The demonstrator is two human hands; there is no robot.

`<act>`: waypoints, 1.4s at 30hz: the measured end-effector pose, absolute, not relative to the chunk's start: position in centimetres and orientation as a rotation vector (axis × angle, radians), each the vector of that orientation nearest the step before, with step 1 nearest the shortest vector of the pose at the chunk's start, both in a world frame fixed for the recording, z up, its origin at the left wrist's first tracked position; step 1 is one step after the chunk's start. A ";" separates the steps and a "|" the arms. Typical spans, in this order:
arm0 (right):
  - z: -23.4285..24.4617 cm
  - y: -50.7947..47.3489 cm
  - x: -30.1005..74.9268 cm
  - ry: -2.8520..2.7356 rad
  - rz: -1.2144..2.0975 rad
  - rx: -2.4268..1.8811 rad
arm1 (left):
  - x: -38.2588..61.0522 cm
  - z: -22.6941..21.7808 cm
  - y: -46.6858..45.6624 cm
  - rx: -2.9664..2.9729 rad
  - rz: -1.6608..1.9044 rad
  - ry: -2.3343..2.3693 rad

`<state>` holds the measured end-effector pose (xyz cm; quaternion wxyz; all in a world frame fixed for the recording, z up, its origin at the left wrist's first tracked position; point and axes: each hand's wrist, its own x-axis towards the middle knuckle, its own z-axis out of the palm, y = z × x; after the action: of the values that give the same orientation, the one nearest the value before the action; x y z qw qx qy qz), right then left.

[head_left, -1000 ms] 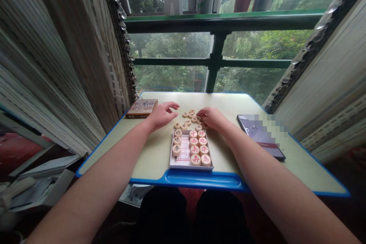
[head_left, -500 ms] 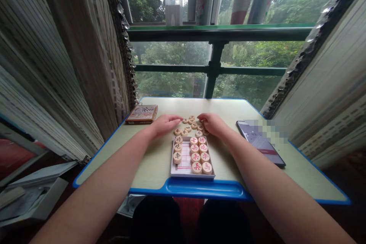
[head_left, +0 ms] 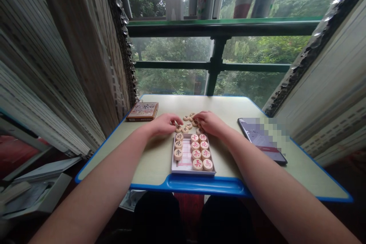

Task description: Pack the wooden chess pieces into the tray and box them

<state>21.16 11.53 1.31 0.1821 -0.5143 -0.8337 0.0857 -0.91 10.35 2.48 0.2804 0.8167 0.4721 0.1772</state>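
My left hand (head_left: 166, 123) is at the left of a loose group of round wooden Chinese chess pieces (head_left: 189, 126). Its fingers are bent and apart, with the fingertips at the black-marked piece (head_left: 178, 128) on the group's near left. From the right, my right hand (head_left: 211, 122) reaches over the group, covering some pieces; its fingers are bent down and spread, and I see nothing held. Below both hands lies a shallow white box (head_left: 185, 160). Red-marked pieces (head_left: 196, 154) fill two columns at its right, and black-marked pieces (head_left: 178, 154) line part of its left side.
A brown decorated box (head_left: 143, 111) lies at the table's left, and a phone (head_left: 264, 146) at its right. The pale table (head_left: 154, 152) has a blue rim with a molded trough (head_left: 207, 185) in front. Cans (head_left: 206, 0) and cups stand on the window ledge. Curtains hang on both sides.
My left hand's fingers have bent down to the near-left piece. My right hand has moved left over the pieces and its fingers have opened out. The view has shifted slightly.
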 end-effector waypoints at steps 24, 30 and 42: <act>1.8 11.6 18.7 -2.008 0.508 -1.654 | -0.9 2.1 10.8 2.202 0.557 1.317; 4.1 9.8 19.4 -1.792 0.940 -1.283 | -1.0 2.4 10.7 2.188 0.556 1.344; 6.5 1.0 16.6 -2.690 0.724 -0.746 | -1.1 3.4 10.1 2.155 0.546 1.310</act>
<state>16.61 1.01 6.53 0.1283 -0.2565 -0.9251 0.2489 -1.14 10.06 3.44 0.2771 0.8024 0.4878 0.2033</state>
